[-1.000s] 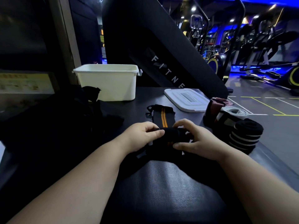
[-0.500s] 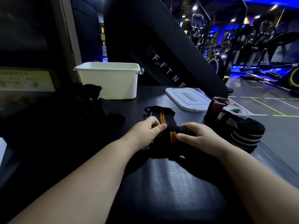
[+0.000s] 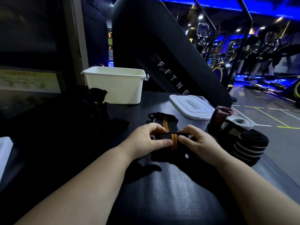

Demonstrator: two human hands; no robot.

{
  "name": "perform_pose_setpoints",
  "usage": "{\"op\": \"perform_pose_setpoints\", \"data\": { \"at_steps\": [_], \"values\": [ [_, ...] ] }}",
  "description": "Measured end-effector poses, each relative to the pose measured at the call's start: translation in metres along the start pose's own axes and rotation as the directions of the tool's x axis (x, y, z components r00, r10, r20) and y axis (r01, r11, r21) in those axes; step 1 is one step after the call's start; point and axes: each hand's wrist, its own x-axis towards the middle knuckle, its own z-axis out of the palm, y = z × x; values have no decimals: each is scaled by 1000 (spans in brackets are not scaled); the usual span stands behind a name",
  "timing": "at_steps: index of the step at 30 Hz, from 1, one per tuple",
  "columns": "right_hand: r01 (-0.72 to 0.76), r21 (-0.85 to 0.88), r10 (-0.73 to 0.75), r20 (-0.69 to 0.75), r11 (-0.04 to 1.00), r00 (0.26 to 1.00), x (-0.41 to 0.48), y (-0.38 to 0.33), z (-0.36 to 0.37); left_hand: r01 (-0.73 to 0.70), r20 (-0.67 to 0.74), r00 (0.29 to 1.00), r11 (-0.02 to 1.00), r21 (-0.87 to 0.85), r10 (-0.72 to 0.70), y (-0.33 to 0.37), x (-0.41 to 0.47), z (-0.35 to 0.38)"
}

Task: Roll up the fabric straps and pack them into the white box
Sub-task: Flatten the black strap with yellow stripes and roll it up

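Note:
A black fabric strap with two orange stripes (image 3: 173, 142) lies on the dark table, partly rolled into a thick coil at its near end. My left hand (image 3: 146, 140) grips the coil's left side, thumb on the front. My right hand (image 3: 198, 142) grips its right side. The flat unrolled end (image 3: 162, 119) stretches away from me. The white box (image 3: 116, 85) stands open at the back, beyond the strap. Three rolled straps sit at the right: a maroon one (image 3: 222, 112), a black-and-white one (image 3: 235, 125) and a black striped one (image 3: 250, 145).
The white box lid (image 3: 191, 106) lies flat right of the box. A heap of dark fabric (image 3: 68, 120) fills the table's left side. A black fitness machine panel (image 3: 170, 62) rises behind the table. The table's right edge drops to the gym floor.
The coil has grown and rolled a little further along the strap. Both hands have shifted forward with it and regripped, and the orange stripes now show on the coil's front.

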Motion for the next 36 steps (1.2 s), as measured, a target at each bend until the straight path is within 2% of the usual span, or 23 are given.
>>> {"op": "perform_pose_setpoints", "data": {
  "at_steps": [4, 9, 11, 14, 19, 27, 31, 34, 36],
  "values": [
    [55, -75, -59, -54, 996, 997, 1, 1, 1, 21, 55, 998, 991, 131, -28, -3, 1, -2],
    [102, 24, -103, 6, 994, 995, -3, 4, -2, 29, 28, 999, 991, 134, -34, -3, 3, -1],
    [107, -18, -106, 48, 994, 993, -3, 5, -3, 39, 30, 999, 993, 113, -42, -3, 4, -1],
    [126, -82, -123, 36, 989, 992, 0, 7, -4, 50, 55, 997, 998, 39, -52, -3, 6, -2],
    [50, 24, -52, 86, 998, 995, -3, 4, -8, 64, 51, 997, 998, -7, -63, -2, 4, -2],
    [9, 18, -11, 91, 1000, 996, 0, 10, -9, -84, 72, 995, 987, 136, 75, -6, 0, 5],
    [-22, 47, 19, 62, 999, 998, 0, 6, -6, -52, 72, 996, 996, 68, 47, -2, 2, 5],
    [15, -19, -14, 28, 1000, 1000, 1, 7, -3, -16, 83, 996, 999, 44, 12, -2, 3, 4],
    [29, 18, -29, 5, 999, 1000, 0, 5, -2, 10, 73, 997, 1000, 24, -12, -2, 5, 5]
  ]
}}
